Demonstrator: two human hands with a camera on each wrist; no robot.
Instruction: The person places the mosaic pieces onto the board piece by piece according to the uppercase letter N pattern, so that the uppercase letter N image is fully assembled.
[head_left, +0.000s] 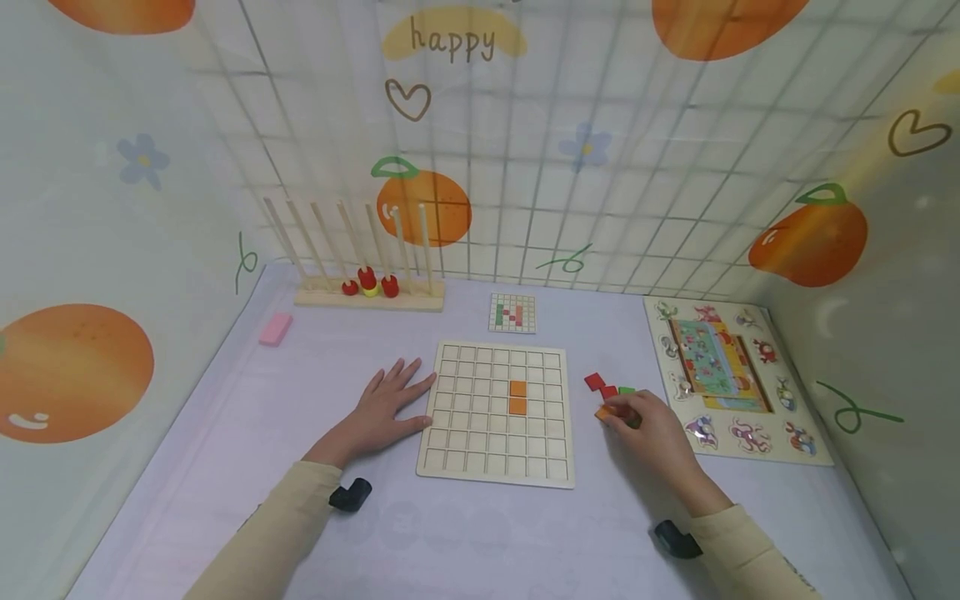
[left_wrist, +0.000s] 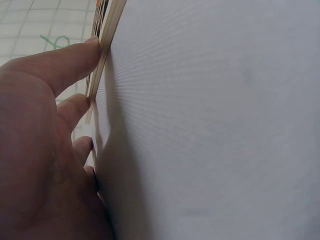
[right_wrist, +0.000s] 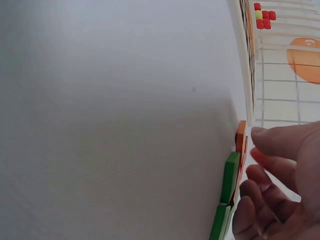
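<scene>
A square wooden grid board (head_left: 472, 454) lies flat in the middle, with two orange tiles (head_left: 517, 397) set one above the other in its cells. My left hand (head_left: 386, 410) rests on the table with fingers spread, thumb and index tips at the board's left edge (left_wrist: 111, 35). To the right of the board, my right hand (head_left: 648, 433) reaches over a small group of tiles. Its thumb and index tips are right at a loose orange tile (right_wrist: 241, 136). Red tiles (head_left: 594, 382) and green tiles (right_wrist: 230, 176) lie close by, partly hidden under the fingers.
Behind the board lies a small pattern card (head_left: 513, 313). A wooden peg rack (head_left: 367, 302) with red and yellow beads stands at the back left, near a pink block (head_left: 276, 329). An animal picture puzzle board (head_left: 738, 379) lies at the right. Printed cloth walls (head_left: 495, 208) enclose the table.
</scene>
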